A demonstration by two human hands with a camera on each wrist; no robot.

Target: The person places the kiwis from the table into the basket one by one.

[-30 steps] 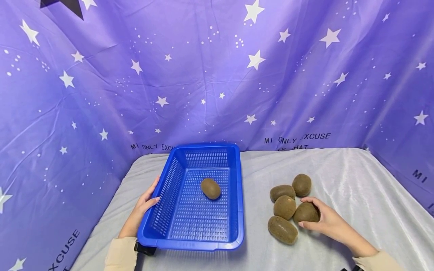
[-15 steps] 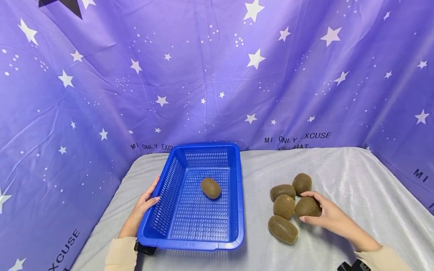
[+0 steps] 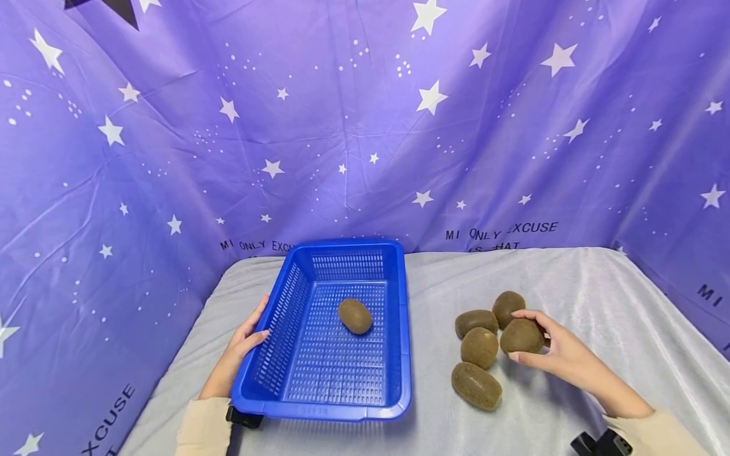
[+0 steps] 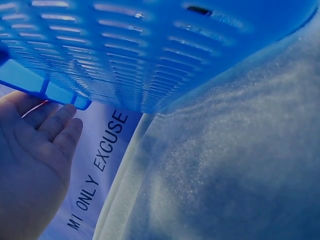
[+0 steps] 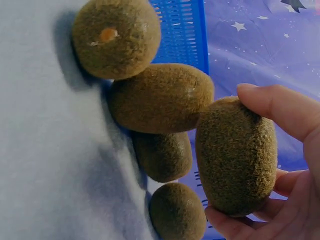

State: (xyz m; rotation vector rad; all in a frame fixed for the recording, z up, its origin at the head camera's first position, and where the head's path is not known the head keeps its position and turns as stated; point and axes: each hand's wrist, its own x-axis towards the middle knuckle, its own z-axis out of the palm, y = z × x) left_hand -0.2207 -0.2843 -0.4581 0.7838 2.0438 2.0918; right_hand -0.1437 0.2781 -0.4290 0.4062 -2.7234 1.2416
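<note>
Clearly, your right hand (image 3: 561,356) pinches one brown kiwifruit (image 3: 521,336) between thumb and fingers, near four loose kiwifruit (image 3: 479,348) on grey cloth (image 3: 604,304); your left hand (image 3: 235,354) grips the blue plastic basket (image 3: 322,412), another kiwifruit (image 3: 355,316) inside. Behind, the star-printed curtain (image 3: 353,107) reads "MI ONLY EXCUSE".

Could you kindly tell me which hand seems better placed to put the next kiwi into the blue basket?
Probably the right hand: it grips a kiwi near four loose kiwis, right of the blue basket. The left hand holds the basket's left rim, away from them.
</note>
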